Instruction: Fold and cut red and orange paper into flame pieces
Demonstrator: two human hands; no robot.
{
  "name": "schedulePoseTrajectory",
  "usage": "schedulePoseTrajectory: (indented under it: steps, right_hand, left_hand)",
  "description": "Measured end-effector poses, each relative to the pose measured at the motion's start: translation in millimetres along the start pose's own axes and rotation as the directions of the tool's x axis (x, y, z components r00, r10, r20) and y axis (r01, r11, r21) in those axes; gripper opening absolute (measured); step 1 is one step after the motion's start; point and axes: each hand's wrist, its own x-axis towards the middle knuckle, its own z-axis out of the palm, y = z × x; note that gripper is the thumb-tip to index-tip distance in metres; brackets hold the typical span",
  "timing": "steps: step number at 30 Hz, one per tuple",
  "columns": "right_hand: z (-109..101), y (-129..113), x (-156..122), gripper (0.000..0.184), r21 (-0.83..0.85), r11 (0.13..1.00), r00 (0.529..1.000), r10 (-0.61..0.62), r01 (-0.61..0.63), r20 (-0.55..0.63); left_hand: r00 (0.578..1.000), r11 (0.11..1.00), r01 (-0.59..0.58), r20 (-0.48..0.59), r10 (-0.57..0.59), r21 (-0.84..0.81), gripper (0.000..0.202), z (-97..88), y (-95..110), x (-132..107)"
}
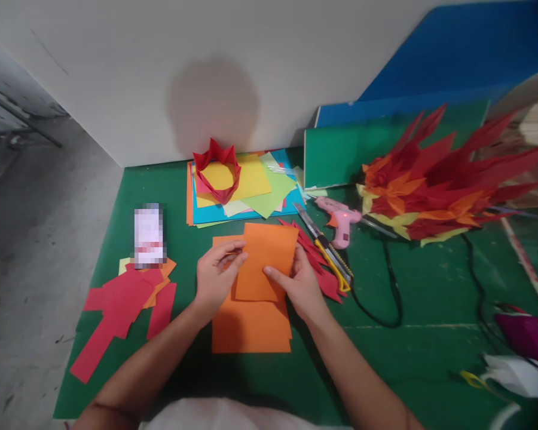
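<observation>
The right hand (307,286)'s grip is clamped on an orange sheet (269,257), thumb in front. The left hand (215,272) is at the sheet's left edge; whether its grip pinches it, one cannot tell. The sheet is over more orange paper (251,337) on the green surface (430,286). A cutter (324,247) and a glue gun (341,218) lie to the right; a red ring (222,196) sits beyond, on coloured paper (256,176).

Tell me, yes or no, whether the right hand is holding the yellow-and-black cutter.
No, the right hand holds orange paper, while the yellow-and-black cutter lies apart from it, to the right.
</observation>
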Motion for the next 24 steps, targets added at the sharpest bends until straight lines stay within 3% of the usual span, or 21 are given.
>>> schedulePoseTrajectory:
  steps: [12,18,22,24]
  right_hand:
    - [-0.2,-1.0,-0.3,0.06,-0.006,1.0,1.0,0.001,-0.001,0.01]
    - [-1.0,4.0,0.5,0.062,-0.045,0.999,1.0,-0.004,0.005,0.019]
    - [-5.5,12.8,1.3,0.077,-0.259,0.955,0.989,-0.137,0.146,0.05]
    - [-8.0,12.9,1.2,0.08,-0.493,0.817,0.951,-0.299,0.299,0.082]
  left_hand:
    - [0.998,0.996,-0.066,-0.003,0.067,0.062,0.014,-1.0,1.0,0.2]
    - [0.986,0.959,-0.166,0.056,0.157,0.228,0.012,-6.3,0.4,3.3]
    - [0.993,0.941,-0.108,0.084,0.085,0.322,0.014,-15.6,-6.5,10.1]
    - [0.994,0.918,-0.088,0.099,0.053,0.387,0.014,-21.3,-10.5,14.2]
